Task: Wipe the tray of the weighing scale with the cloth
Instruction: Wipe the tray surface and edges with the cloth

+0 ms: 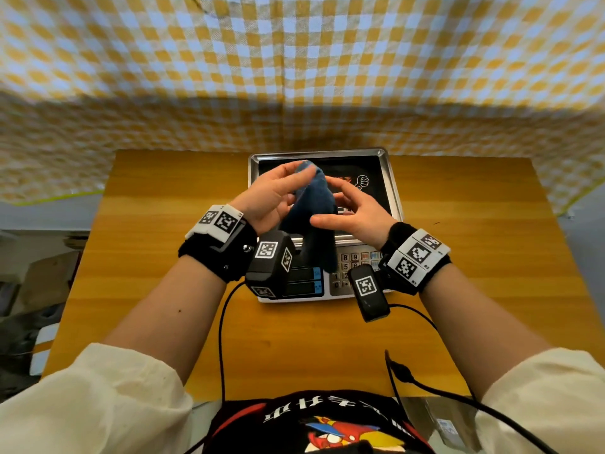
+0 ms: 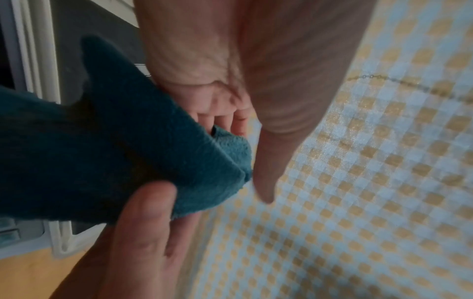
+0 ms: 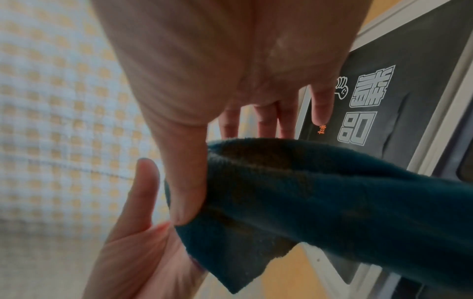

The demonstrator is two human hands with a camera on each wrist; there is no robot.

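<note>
Both hands hover over the scale's steel tray (image 1: 394,191) with a dark blue cloth (image 1: 316,204) between them. My left hand (image 1: 271,194) holds the cloth's upper end at its fingertips, and the rest hangs down toward the keypad. My right hand (image 1: 357,211) lays its thumb across the cloth's middle, with its fingers behind. The left wrist view shows the cloth (image 2: 128,151) against my left hand's fingers (image 2: 222,113). The right wrist view has my right thumb on the cloth (image 3: 307,192). A black printed sheet (image 1: 360,168) lies in the tray.
The scale's keypad and display (image 1: 347,267) face me on a yellow wooden table (image 1: 474,240). A yellow and blue checked fabric (image 1: 294,77) hangs behind the table's far edge. Black cables (image 1: 222,339) run from the wrist cameras over the table's near side.
</note>
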